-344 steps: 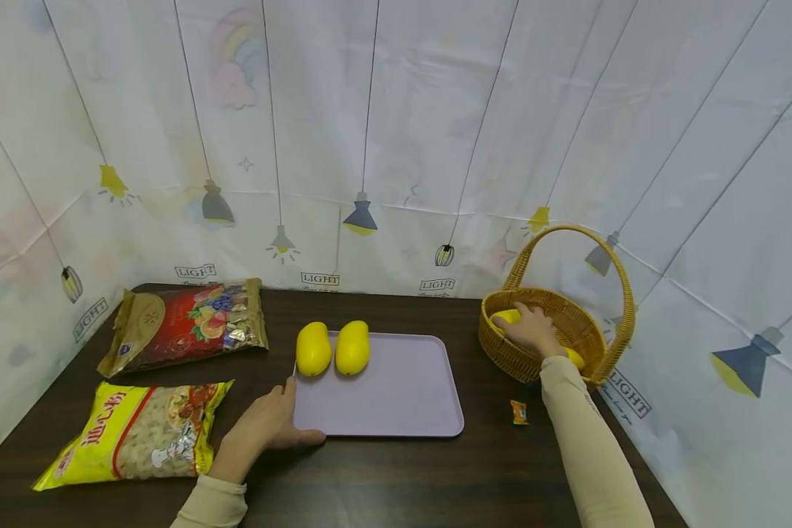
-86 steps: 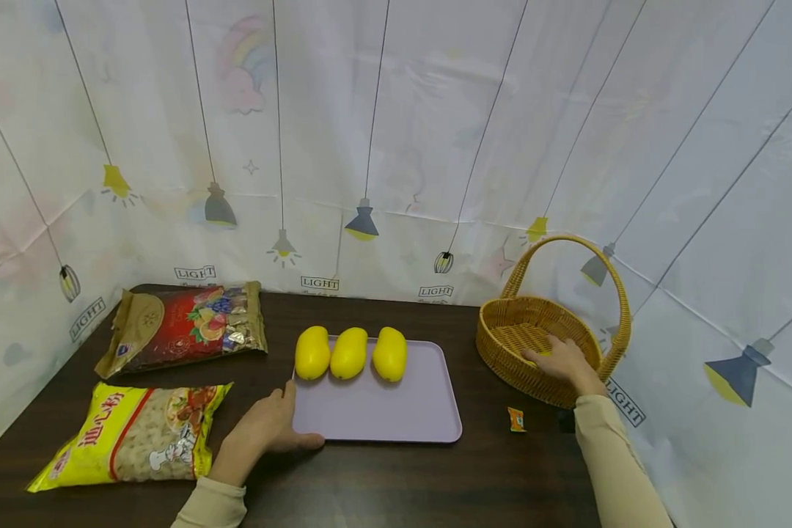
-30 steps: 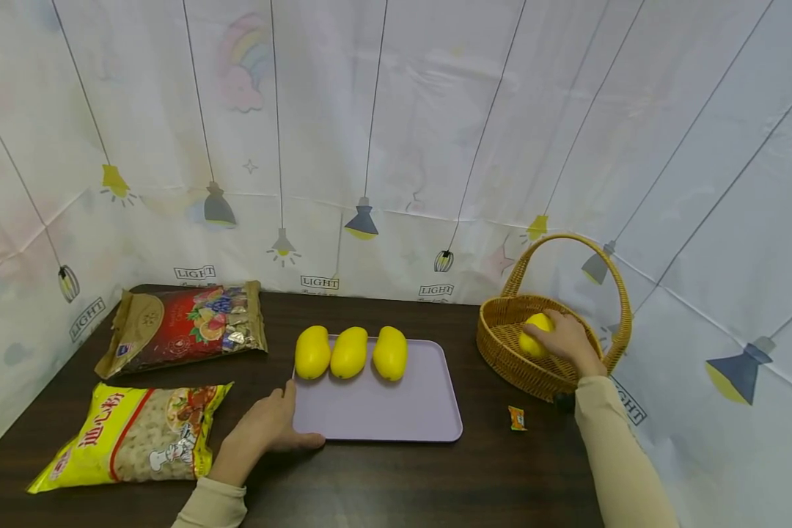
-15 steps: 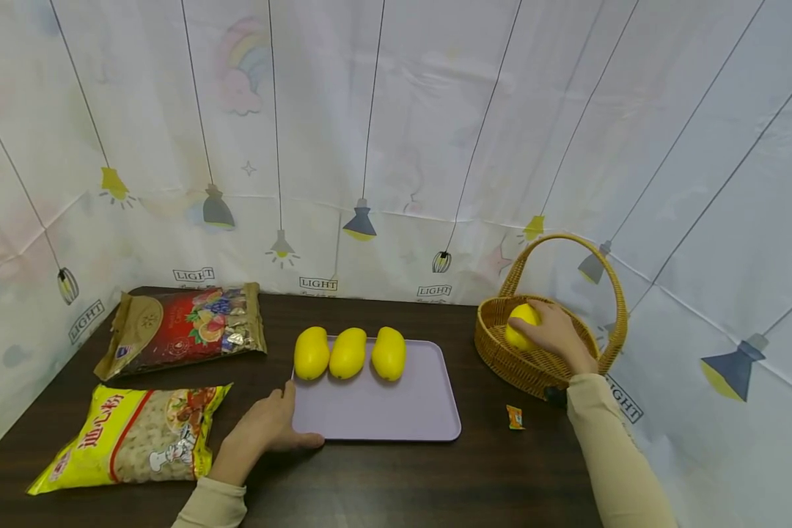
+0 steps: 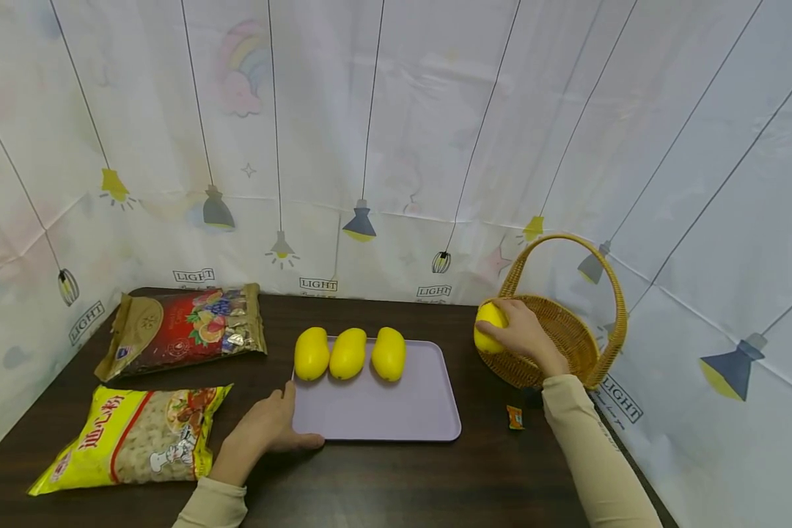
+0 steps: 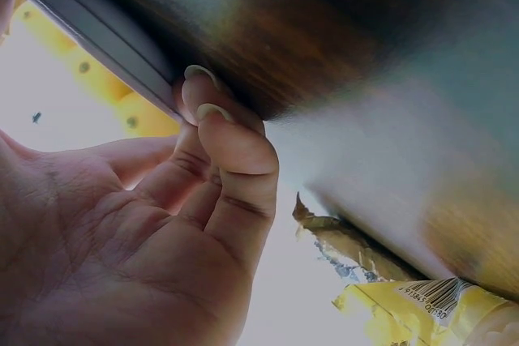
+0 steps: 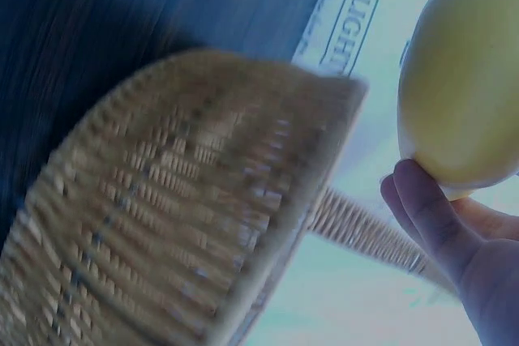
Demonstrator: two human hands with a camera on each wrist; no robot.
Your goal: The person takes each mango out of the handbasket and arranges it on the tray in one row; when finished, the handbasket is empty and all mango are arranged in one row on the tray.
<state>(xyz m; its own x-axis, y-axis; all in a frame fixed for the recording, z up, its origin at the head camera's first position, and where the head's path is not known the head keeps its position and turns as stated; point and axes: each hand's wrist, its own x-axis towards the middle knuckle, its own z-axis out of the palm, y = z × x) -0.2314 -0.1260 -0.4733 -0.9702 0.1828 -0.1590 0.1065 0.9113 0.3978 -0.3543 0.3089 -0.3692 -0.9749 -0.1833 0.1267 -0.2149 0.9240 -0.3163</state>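
Observation:
My right hand point(image 5: 523, 334) grips a yellow mango point(image 5: 488, 328) over the left rim of the wicker basket point(image 5: 576, 339). In the right wrist view, this mango point(image 7: 462, 79) is raised clear of the basket's woven side point(image 7: 162, 200), with fingertips against its lower end. Three more mangoes stand in a row along the back of the lilac tray point(image 5: 383, 411); the middle mango point(image 5: 347, 353) is nearer the left one than the right one point(image 5: 389, 354). At the tray's near left corner my left hand point(image 5: 267, 425) holds the edge. Its curled fingers point(image 6: 235, 151) touch the rim in the left wrist view.
A small orange wrapped candy point(image 5: 515, 417) lies before the basket. On the left are a red and gold snack bag point(image 5: 191, 328) and a yellow bag point(image 5: 135, 436) of pale pieces. The basket's tall handle point(image 5: 567, 238) arches up. A printed curtain point(image 5: 396, 147) borders the dark table.
My right hand has lifted a mango from the basket and moved left with it to the rim. Earlier, a third mango joined two on the tray. The left hand has stayed put.

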